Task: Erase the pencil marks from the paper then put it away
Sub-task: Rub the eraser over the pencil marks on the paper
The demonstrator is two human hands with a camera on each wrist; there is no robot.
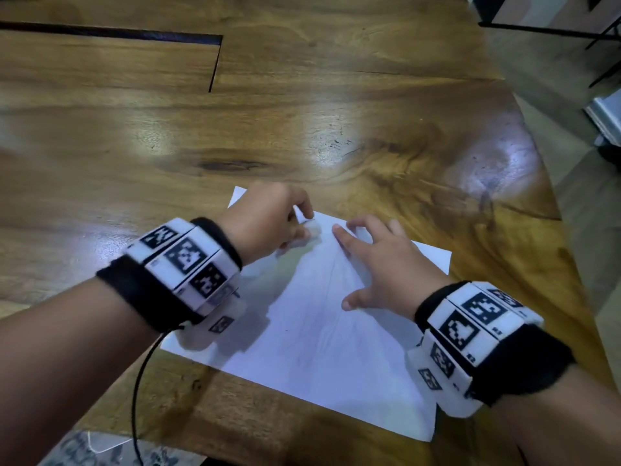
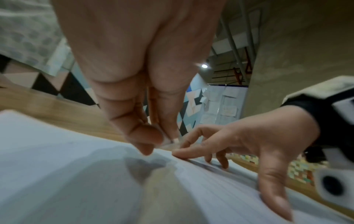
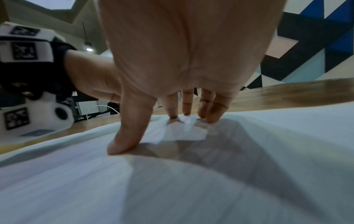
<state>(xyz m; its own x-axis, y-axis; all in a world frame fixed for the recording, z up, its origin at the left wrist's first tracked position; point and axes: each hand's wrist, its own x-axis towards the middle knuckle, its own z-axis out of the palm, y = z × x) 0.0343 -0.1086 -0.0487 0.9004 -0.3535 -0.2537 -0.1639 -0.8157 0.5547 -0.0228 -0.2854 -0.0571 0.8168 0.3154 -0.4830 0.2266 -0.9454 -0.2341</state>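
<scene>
Left hand (image 1: 268,220) pinches a small eraser (image 2: 169,141) on the paper (image 1: 312,338), near its 12 o'clock edge. Right hand (image 1: 386,264) presses flat, fingers spread, holding the sheet on the wooden surface (image 1: 302,112). Rubbing seems underway; next comes more gentle rubbing.

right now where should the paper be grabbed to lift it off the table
Probably at the bare near corner of the paper, coming in from the person's side. The sheet lies flat on the table, and the right hand and left hand cover the far part, so that corner is free to pinch.
</scene>
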